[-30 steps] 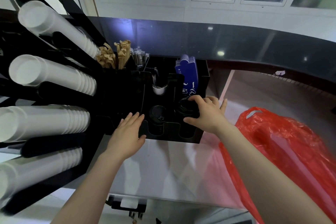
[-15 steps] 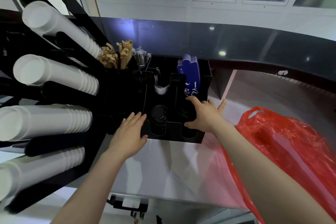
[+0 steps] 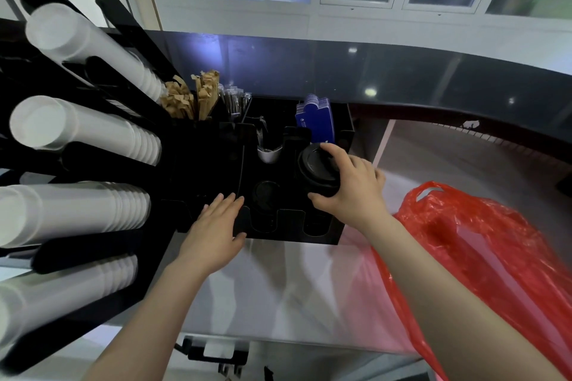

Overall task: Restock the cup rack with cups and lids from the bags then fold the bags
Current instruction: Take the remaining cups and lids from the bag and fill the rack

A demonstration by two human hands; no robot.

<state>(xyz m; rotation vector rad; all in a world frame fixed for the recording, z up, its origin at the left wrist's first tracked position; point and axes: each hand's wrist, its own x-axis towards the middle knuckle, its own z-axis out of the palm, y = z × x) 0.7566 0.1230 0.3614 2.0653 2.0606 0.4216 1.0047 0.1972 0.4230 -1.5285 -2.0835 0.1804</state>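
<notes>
I see the table (image 3: 278, 288), pale and glossy, running under both of my arms, with its near edge low in the view. On its left the cup rack (image 3: 93, 164) rises tall and black, and its slanted channels hold long rows of white cups (image 3: 80, 213) nested on their sides. To my right a red plastic bag (image 3: 483, 244) lies crumpled on the table, its handle loop up near my right wrist, and it fills most of that side. Against the dark back wall sits a black organizer (image 3: 337, 229) split into compartments, touching the rack's base. My right hand (image 3: 353, 192) curls thumb and fingers round a stack of black lids (image 3: 318, 168), held just above the organizer's front right slot. The slot beside it, in the middle, already holds more black lids (image 3: 266, 195). My left hand (image 3: 216, 226) lies flat with straight fingers on the organizer's front left corner, gripping nothing. Behind the slots stand blue sleeves (image 3: 315, 117), brown paper packets (image 3: 192, 97) and clear wrapped straws (image 3: 235, 100), crowding the back. Bare table lies between my forearms.
</notes>
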